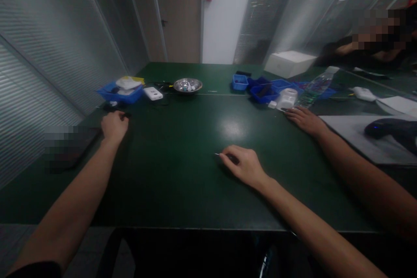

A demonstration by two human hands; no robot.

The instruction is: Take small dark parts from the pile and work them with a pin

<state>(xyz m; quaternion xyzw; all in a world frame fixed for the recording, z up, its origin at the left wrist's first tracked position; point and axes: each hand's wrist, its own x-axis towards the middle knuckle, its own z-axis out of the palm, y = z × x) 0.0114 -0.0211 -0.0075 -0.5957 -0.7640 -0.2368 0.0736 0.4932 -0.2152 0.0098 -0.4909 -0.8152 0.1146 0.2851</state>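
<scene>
At the left side of the green table [169, 147], my left hand [114, 127] is closed around a small black object [125, 115]; its kind cannot be made out. My right hand [244, 164] rests nearer the table's middle. Its fingers wrap a slim tool with a dark handle [232, 159], and a thin, bright metal tip [217, 154] points out to the left. The palm hides most of the tool. Just beyond my left hand lie a dark item [114, 106] and a blue tray [121, 94] holding white and yellow things.
Another person's hand [304, 120] lies on the table at right, by a white container [287, 98] and a plastic bottle [316, 87]. Farther back are a metal bowl [188, 86], a white power bank [153, 93], blue bins [240, 81] and a white box [289, 63].
</scene>
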